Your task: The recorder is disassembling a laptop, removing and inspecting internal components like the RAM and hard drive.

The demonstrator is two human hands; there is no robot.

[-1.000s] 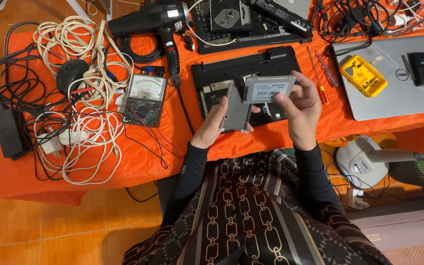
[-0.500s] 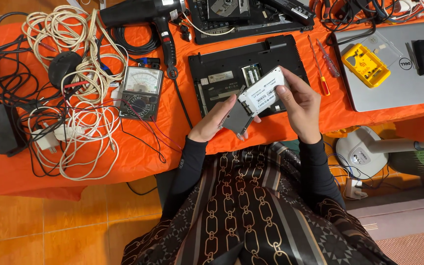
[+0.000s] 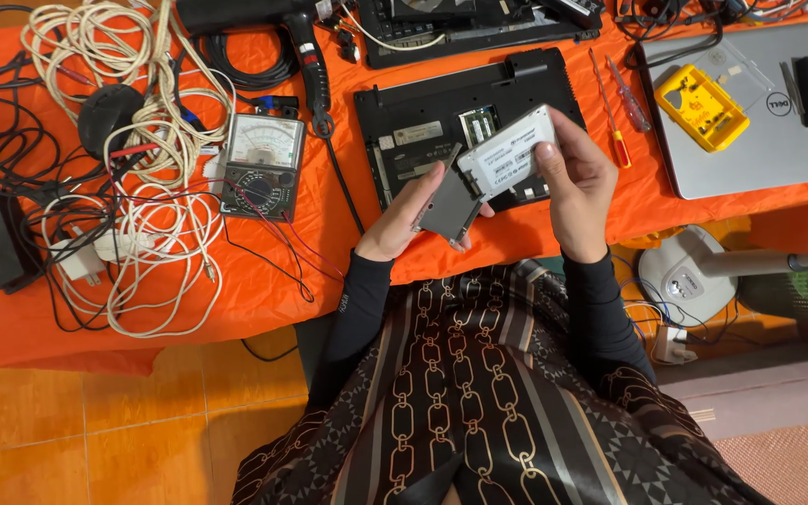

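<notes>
My right hand (image 3: 577,192) grips a flat white drive (image 3: 507,154) with a label, tilted up at its right end. Below and left of it, my left hand (image 3: 402,223) holds a grey metal drive bracket (image 3: 449,206) by its lower edge. The drive's left end meets the bracket's upper corner. Both are held over the front edge of an open black laptop base (image 3: 465,103) lying bottom-up on the orange tablecloth (image 3: 329,252).
An analog multimeter (image 3: 262,166) with red and black leads lies left of the laptop. White and black cables (image 3: 133,187) pile at the far left. Two screwdrivers (image 3: 614,117), a yellow case (image 3: 701,108) and a silver laptop (image 3: 769,112) lie right. A fan base (image 3: 689,276) stands on the floor.
Both hands have drawn slightly toward me with the drive and bracket. The white drive now sits tilted, its left end against the bracket, instead of being held flat beside it.
</notes>
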